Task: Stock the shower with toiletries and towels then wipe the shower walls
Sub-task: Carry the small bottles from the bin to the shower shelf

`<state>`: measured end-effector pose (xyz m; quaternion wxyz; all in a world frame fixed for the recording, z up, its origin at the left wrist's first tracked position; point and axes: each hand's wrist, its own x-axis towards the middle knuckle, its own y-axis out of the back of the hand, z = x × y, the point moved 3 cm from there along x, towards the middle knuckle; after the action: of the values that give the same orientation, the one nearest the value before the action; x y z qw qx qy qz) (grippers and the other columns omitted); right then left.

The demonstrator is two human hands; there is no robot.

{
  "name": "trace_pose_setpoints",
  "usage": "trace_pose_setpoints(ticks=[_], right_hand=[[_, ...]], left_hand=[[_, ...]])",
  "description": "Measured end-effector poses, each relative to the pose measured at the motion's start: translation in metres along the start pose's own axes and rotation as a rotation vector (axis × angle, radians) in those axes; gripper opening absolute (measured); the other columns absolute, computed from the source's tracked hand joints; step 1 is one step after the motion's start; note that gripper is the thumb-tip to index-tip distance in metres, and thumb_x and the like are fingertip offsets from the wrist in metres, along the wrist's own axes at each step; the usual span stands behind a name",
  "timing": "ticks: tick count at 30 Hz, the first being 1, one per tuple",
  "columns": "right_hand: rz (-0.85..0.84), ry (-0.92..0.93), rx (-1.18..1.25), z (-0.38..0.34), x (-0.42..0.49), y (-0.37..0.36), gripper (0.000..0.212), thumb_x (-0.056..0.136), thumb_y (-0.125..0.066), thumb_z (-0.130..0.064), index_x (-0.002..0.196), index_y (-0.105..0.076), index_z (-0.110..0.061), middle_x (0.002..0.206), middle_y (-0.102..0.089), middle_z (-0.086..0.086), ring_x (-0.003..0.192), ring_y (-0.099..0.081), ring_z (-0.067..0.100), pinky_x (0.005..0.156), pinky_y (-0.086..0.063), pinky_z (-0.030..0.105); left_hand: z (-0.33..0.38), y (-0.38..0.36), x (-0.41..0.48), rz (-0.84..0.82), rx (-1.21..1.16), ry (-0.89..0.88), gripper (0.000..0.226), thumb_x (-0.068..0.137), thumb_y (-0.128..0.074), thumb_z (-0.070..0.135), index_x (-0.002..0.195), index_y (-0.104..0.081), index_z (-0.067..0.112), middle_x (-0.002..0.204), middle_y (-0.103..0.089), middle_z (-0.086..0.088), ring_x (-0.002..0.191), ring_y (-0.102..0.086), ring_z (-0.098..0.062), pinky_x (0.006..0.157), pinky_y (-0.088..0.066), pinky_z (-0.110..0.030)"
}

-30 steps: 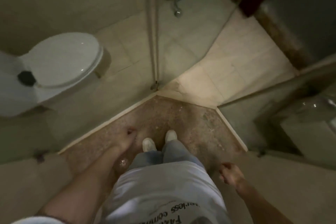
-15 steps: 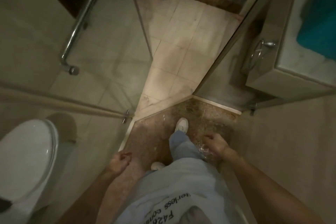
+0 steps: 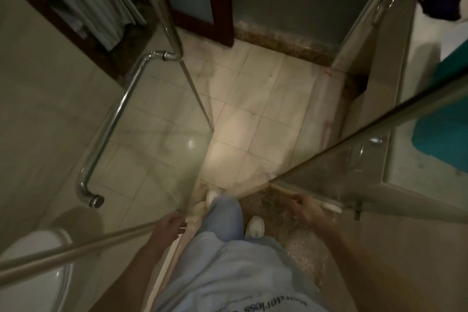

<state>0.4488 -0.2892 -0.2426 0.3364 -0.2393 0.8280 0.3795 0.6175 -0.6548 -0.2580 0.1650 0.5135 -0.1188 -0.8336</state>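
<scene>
The leading shoe point(image 3: 213, 194) has reached the shower threshold point(image 3: 198, 208).

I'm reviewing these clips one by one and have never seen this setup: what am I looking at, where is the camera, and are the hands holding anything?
There is no machine: a person wears one wide-angle camera on the head, so the picture looks down their own body. Their left hand and right hand hang beside the legs, fingers loosely curled, nothing visible in either, though the light is dim. They stand on the brown shower floor facing pale floor tiles. The glass door with its chrome handle is at the left, a toilet at the lower left, and a teal towel lies on the counter at the right.
</scene>
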Motion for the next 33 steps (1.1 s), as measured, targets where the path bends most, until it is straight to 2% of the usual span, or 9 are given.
trace_pose_setpoints(ticks=[2, 4, 7, 10, 13, 15, 18, 27, 33], right_hand=[[-0.018, -0.033, -0.046, 0.008, 0.002, 0.002, 0.023, 0.1, -0.056, -0.028, 0.103, -0.071, -0.01, 0.097, -0.072, 0.006, 0.09, -0.069, 0.022, 0.076, -0.054, 0.036], [0.007, -0.093, -0.033, 0.019, 0.009, 0.0, 0.022, 0.099, -0.057, -0.024, 0.095, -0.072, -0.009, 0.087, -0.072, 0.005, 0.08, -0.069, 0.019, 0.075, -0.058, 0.04], [0.013, -0.225, 0.026, 0.036, 0.024, -0.009, 0.018, 0.095, -0.059, -0.031, 0.09, -0.072, -0.019, 0.078, -0.073, -0.001, 0.071, -0.071, 0.016, 0.075, -0.061, 0.044], [-0.019, -0.303, 0.067, 0.071, 0.053, -0.032, 0.014, 0.089, -0.06, -0.042, 0.077, -0.066, -0.038, 0.087, -0.075, -0.002, 0.084, -0.073, 0.02, 0.083, -0.06, 0.046], [0.014, -0.31, 0.072, 0.019, 0.045, -0.027, 0.017, 0.089, -0.06, -0.044, 0.074, -0.063, -0.049, 0.099, -0.075, -0.001, 0.092, -0.071, 0.021, 0.087, -0.059, 0.044], [0.027, -0.314, 0.142, -0.039, 0.038, -0.015, 0.009, 0.097, -0.059, -0.031, 0.093, -0.068, -0.034, 0.097, -0.072, 0.004, 0.092, -0.071, 0.023, 0.086, -0.058, 0.04], [0.062, -0.288, 0.202, -0.09, 0.052, -0.005, 0.025, 0.098, -0.059, -0.027, 0.115, -0.069, -0.012, 0.112, -0.071, 0.007, 0.101, -0.068, 0.023, 0.092, -0.055, 0.04], [0.109, -0.273, 0.285, -0.166, 0.144, 0.07, 0.021, 0.094, -0.057, -0.028, 0.106, -0.071, -0.016, 0.107, -0.074, 0.008, 0.1, -0.069, 0.029, 0.09, -0.055, 0.04], [0.135, -0.305, 0.295, -0.189, 0.204, 0.161, 0.029, 0.098, -0.057, -0.027, 0.117, -0.066, -0.008, 0.11, -0.07, 0.011, 0.099, -0.067, 0.029, 0.088, -0.055, 0.04]], left_hand=[[0.024, 0.006, 0.02, -0.013, 0.004, 0.022, 0.02, 0.09, -0.067, 0.024, 0.104, -0.068, 0.01, 0.091, -0.073, -0.013, 0.071, -0.064, -0.021, 0.066, -0.046, -0.027], [0.057, 0.012, 0.041, -0.018, 0.029, 0.01, 0.018, 0.082, -0.068, 0.027, 0.095, -0.07, 0.014, 0.092, -0.073, -0.019, 0.069, -0.063, -0.024, 0.062, -0.047, -0.028], [0.113, 0.015, 0.069, -0.028, 0.075, -0.039, 0.011, 0.099, -0.056, 0.012, 0.094, -0.065, 0.014, 0.09, -0.066, -0.014, 0.072, -0.061, -0.027, 0.049, -0.045, -0.018], [0.168, 0.016, 0.097, -0.075, 0.116, -0.088, 0.012, 0.1, -0.055, 0.016, 0.107, -0.065, 0.012, 0.102, -0.07, -0.013, 0.081, -0.066, -0.021, 0.062, -0.045, -0.021], [0.214, 0.017, 0.118, -0.157, 0.213, -0.093, 0.019, 0.1, -0.056, 0.019, 0.114, -0.065, 0.011, 0.105, -0.071, -0.01, 0.08, -0.066, -0.015, 0.063, -0.045, -0.022], [0.246, 0.017, 0.122, -0.205, 0.267, -0.111, 0.018, 0.1, -0.054, 0.017, 0.114, -0.064, 0.01, 0.105, -0.069, -0.01, 0.08, -0.065, -0.014, 0.059, -0.043, -0.017], [0.287, 0.021, 0.131, -0.245, 0.327, -0.141, 0.023, 0.099, -0.055, 0.019, 0.117, -0.065, 0.008, 0.105, -0.071, -0.011, 0.079, -0.067, -0.015, 0.06, -0.043, -0.021], [0.378, 0.011, 0.154, -0.331, 0.494, -0.191, 0.016, 0.1, -0.055, 0.02, 0.11, -0.065, 0.013, 0.104, -0.071, -0.009, 0.081, -0.066, -0.014, 0.063, -0.045, -0.019], [0.428, 0.004, 0.184, -0.282, 0.484, -0.148, 0.016, 0.097, -0.057, 0.023, 0.111, -0.066, 0.022, 0.111, -0.07, -0.006, 0.101, -0.067, -0.021, 0.087, -0.051, -0.031]])
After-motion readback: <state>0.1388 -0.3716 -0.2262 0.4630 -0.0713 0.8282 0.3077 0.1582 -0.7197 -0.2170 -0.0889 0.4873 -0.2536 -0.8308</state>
